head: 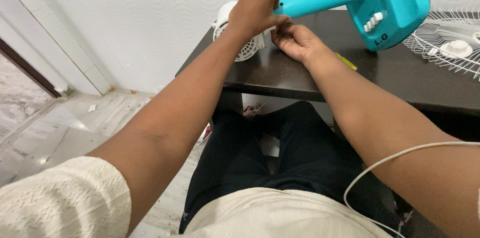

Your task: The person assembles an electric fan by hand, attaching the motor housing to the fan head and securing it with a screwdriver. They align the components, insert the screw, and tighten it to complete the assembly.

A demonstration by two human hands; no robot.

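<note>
- The left hand is curled shut around the thin end of a bright blue-green plastic fan stand, which lies tipped over the table.
- The right hand sits just under that thin end, palm up. Its fingers are bent in and pinched close, but I cannot tell what they hold, because the left hand covers the tips.
- Behind both hands is a round white plastic fan motor with little slots. It rests on the table, and the left hand and wrist hide most of it.
- The fat end of the stand has small white push buttons and hangs over the table on the right.
- A white wire fan guard with a round white middle lies flat on the table at the far right, apart from the hands.
- A small yellow-green stick-shaped thing peeks out beside the right forearm. The arm hides the rest.
- A thin white cord loops over the right arm and the lap.
- The table is a dark brown shiny wooden table.
- The person sits with legs in black trousers under the table edge and wears a cream top.
- The wall is a white wall with a wavy pattern.
- The floor is a pale shiny marble floor with a few small scraps on it.
</note>
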